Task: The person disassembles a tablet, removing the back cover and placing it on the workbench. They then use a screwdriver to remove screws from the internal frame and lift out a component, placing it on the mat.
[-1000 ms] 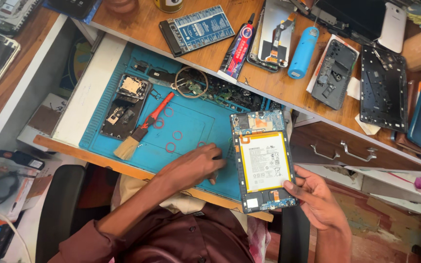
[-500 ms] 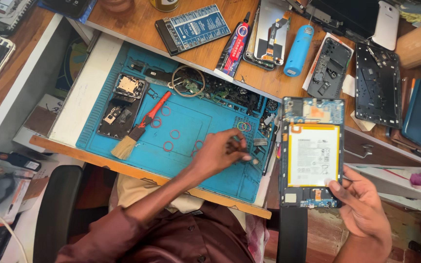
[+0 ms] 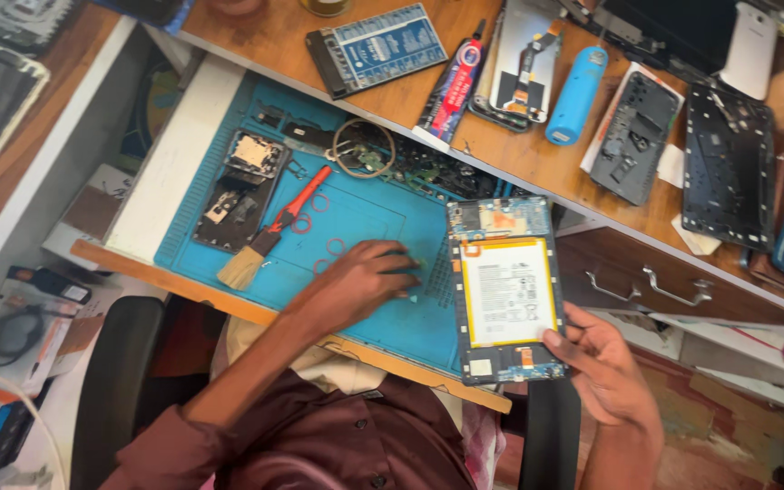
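While a blue work mat covers the pulled-out tray, the right hand grips an opened tablet (battery showing) by its near right corner. Left of it, the left hand rests curled on the mat, apparently empty.

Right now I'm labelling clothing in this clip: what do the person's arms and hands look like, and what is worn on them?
Both hands are bare: no gloves, and no rings or watch that I can see. The left hand comes from a dark maroon sleeve pushed up near the elbow, matching a buttoned maroon shirt. The right hand and forearm show no sleeve in view.
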